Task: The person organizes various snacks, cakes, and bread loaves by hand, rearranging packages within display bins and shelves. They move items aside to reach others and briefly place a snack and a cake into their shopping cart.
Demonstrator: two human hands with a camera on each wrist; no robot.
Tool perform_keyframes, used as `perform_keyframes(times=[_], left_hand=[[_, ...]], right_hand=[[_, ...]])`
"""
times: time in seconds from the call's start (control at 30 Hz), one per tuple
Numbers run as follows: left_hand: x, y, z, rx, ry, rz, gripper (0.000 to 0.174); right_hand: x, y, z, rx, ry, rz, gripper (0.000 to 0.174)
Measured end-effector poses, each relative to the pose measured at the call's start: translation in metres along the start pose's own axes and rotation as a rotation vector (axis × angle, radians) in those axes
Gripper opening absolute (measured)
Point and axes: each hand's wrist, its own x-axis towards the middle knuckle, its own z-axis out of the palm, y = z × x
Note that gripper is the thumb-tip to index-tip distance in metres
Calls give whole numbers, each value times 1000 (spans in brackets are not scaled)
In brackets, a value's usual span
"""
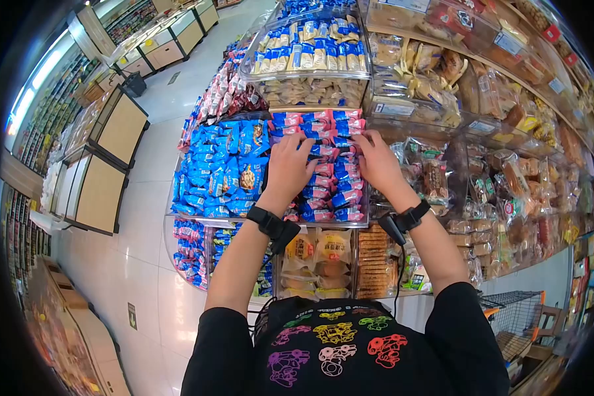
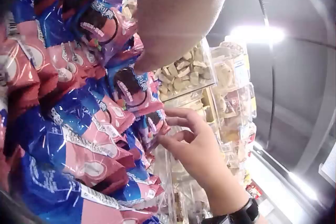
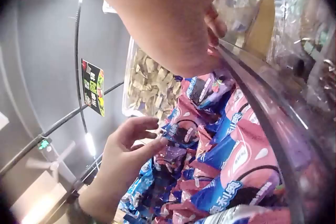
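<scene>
Pink-and-blue snack packets (image 1: 318, 191) lie in rows in a clear bin. At their left side my left hand (image 1: 289, 165) has its fingers bent over the packets; in the right wrist view that hand (image 3: 123, 155) reaches a packet (image 3: 184, 129) with its fingertips. My right hand (image 1: 380, 165) is at the bin's right edge, and in the left wrist view its thumb and fingers (image 2: 191, 140) pinch the end of a packet (image 2: 153, 124). Whether the left fingers grip anything is unclear.
Blue snack packets (image 1: 221, 171) fill the section on the left. Behind are white-and-blue packets (image 1: 313, 56); bread shelves (image 1: 435, 178) stand right. Bagged cakes (image 1: 315, 257) lie in front, below. A wire cart (image 1: 513, 313) is at lower right.
</scene>
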Motion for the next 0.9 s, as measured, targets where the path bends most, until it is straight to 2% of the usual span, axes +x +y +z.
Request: perform_keyframes(times=[0.03, 0.1, 0.13, 0.17, 0.23, 0.27, 0.3, 0.33, 0.37, 0.4, 0.47, 0.5, 0.57, 0.7, 0.77, 0.83, 0.87, 0.9], left_hand=[[0, 3, -4, -2, -5, 4, 35], [-5, 9, -17, -157, -273, 16, 30], [-14, 14, -25, -251, -276, 37, 22], [-24, 18, -36, -241, -276, 32, 22], [-49, 29, -57, -244, -569, -113, 33], [-66, 35, -59, -237, -573, -110, 33], [-84, 42, -58, -107, -535, -104, 41], [-99, 50, -52, 13, -490, -87, 50], [-112, 54, -47, -19, -676, -91, 68], [-118, 60, -42, -3, -688, -85, 71], [-126, 69, -31, 59, -735, -107, 82], [-126, 71, -28, 51, -738, -89, 82], [-131, 76, -27, 81, -667, -115, 86], [-138, 70, -24, 16, -627, -98, 87], [-141, 69, -25, 4, -627, -42, 87], [-140, 72, -31, -73, -572, -57, 86], [-139, 78, -36, -68, -536, -29, 80], [-137, 82, -39, -100, -538, -18, 80]], right_hand=[[-5, -5, -7, 1, 1, 7, 37], [-17, -20, -22, 70, 9, -81, 36], [-29, -29, -28, 107, -31, -92, 34], [-40, -35, -31, 116, -30, -99, 34], [-66, -47, -32, 166, -191, -188, 37], [-81, -55, -27, 113, -192, -202, 45], [-96, -61, -20, 55, -191, -212, 53], [-109, -65, -12, 26, -278, -211, 62], [-120, -67, -4, -15, -364, -196, 72], [-129, -70, 2, -40, -355, -182, 78], [-135, -66, 9, -100, -318, -184, 78], [-136, -69, 10, -134, -288, -218, 78], [-140, -75, 5, -126, -300, -189, 77], [-168, -92, -19, -139, -252, -85, 72], [-200, -98, -47, -106, -251, 25, 68], [-247, -90, -84, -265, -292, 187, 66], [-270, -87, -106, -353, -309, 373, 63], [-298, -82, -135, -384, -190, 531, 59]])
